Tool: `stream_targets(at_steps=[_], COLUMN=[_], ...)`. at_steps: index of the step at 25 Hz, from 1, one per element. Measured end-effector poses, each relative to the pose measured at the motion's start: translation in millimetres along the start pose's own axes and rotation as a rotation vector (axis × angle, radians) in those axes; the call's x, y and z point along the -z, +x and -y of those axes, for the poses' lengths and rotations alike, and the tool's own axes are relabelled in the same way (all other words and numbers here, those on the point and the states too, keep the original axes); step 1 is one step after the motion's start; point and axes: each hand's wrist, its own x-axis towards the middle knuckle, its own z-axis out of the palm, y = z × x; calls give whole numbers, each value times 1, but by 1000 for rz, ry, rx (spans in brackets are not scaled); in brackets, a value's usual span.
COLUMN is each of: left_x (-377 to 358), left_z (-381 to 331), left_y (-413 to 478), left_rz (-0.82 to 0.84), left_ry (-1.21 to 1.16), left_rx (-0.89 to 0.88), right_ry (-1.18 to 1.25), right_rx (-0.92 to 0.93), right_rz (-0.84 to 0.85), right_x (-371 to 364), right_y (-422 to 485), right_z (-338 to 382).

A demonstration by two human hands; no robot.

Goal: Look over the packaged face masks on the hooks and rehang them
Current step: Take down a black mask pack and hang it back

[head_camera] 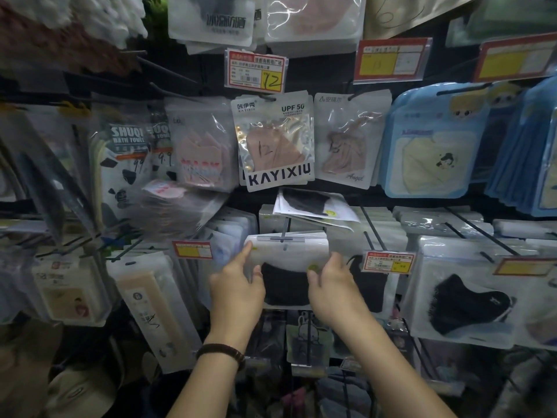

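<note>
Nearest to me, the person's two bare forearms are reaching up toward the rack, a dark beaded bracelet (221, 352) sitting on the left wrist. The left hand (238, 286) is pinching the left edge of a mask packet (287, 267), its fingers (247, 250) stretching up along the side with the thumb pressing the front. The right hand (331, 285) is gripping the right edge the same way, thumb on the front, the other fingers tucked behind where I cannot see them.

The packet, clear plastic with a black mask inside, is sitting between the two sets of fingers, its top at the tip of a metal hook (283, 238), with more packets stacked behind it. I cannot tell whether its hole is already over the hook.

It looks light, thin and floppy, and the film is probably slick, so holding both side edges near the top, as now, should be keeping the hanging hole flat and easy to aim.

Just above the fingers another black-mask packet (313, 206) is lying tilted across the hook. Further up and back, a pink mask pack marked KAYIXIU (275, 140) is hanging under a price tag (256, 70) reading 12.
</note>
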Motion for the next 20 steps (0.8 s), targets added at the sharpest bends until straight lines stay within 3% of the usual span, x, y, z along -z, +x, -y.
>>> stream_targets(at_steps=[4,8,12,14,20], left_x=[38,91,94,72,-8], left_z=[-15,-59,-109,-123,-138], left_y=[14,33,68,88,142], left_rz=[196,423,371,424,564], left_ry=[229,199,331,404,632], left_rx=[-35,-29,-356,-498,-723], right_ry=[-298,-153,-192,-257,-460], right_rx=[28,87,267,314,238], right_rz=[227,150,-31,-97,-71], right_x=[40,91,131,141,148], right_y=[-21,-27,3,30,86], right_z=[20,42,59,62,47])
